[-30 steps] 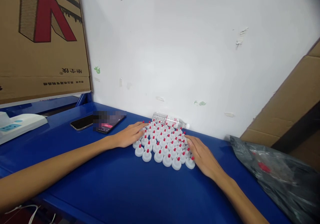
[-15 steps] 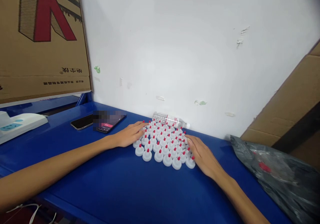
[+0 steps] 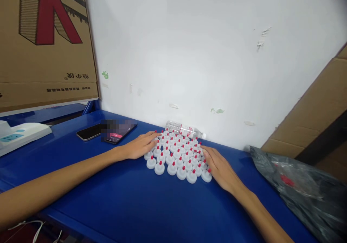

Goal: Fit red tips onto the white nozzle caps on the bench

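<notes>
Several white round caps with red tips stand packed together on the blue table, tips mostly upward. My left hand lies flat against the left side of the group, fingers stretched out and touching the caps there. At the right side rests my right hand, its fingers extended along the outer caps. Neither hand grips anything. Behind the group a clear plastic bottle with a red and white label lies on its side near the wall.
Two phones lie left of my left hand. A white power strip sits at the far left, below a printed cardboard box. On the right are a dark plastic bag with a red item in clear wrap and another cardboard piece.
</notes>
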Tool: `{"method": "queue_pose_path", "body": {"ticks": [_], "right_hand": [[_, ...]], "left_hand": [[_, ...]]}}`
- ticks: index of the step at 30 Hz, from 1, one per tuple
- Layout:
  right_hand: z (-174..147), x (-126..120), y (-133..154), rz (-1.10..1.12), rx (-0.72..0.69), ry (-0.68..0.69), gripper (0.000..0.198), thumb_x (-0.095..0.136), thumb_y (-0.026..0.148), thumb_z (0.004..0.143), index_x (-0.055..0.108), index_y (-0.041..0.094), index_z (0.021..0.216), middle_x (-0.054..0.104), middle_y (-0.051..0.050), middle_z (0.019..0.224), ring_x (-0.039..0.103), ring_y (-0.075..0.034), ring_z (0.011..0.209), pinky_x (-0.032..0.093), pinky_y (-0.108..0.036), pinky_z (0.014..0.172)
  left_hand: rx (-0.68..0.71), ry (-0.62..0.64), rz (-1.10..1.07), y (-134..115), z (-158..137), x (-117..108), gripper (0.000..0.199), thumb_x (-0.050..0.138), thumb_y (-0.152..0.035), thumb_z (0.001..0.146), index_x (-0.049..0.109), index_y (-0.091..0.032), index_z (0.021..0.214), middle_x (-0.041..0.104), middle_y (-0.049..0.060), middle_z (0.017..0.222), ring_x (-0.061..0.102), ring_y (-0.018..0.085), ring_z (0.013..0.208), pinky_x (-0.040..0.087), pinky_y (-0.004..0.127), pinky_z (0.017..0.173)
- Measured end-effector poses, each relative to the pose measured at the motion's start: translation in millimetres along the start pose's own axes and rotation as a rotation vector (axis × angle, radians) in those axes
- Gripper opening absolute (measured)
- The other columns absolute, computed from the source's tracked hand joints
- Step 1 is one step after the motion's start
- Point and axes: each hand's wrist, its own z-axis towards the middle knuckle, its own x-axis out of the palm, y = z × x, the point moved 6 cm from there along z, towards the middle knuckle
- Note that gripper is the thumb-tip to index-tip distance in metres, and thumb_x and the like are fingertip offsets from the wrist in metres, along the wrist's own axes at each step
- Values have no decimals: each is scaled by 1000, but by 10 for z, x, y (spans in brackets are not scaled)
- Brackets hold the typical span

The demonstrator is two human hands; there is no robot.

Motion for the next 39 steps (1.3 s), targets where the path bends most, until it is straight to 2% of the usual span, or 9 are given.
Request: {"method": "queue_pose_path", "body": {"ticks": [9, 39], "right_hand": [[-11, 2, -27, -4, 21, 0, 55, 27, 58, 107, 58, 29, 141, 62, -8, 146, 60, -27, 133, 46, -53, 115], [-1, 31, -61, -31, 28, 46, 59, 23, 59, 107, 55, 28, 145, 60, -8, 148, 57, -27, 136, 42, -51, 119]], "left_hand": [[16, -22, -7, -52, -11, -37, 63, 16, -55, 109, 42, -20, 155, 49, 10, 158, 43, 30, 146, 40, 43, 120], [16, 3, -4, -21, -6, -8, 61, 15, -52, 109, 40, -20, 155, 44, 11, 161, 40, 28, 149, 36, 46, 123]]}}
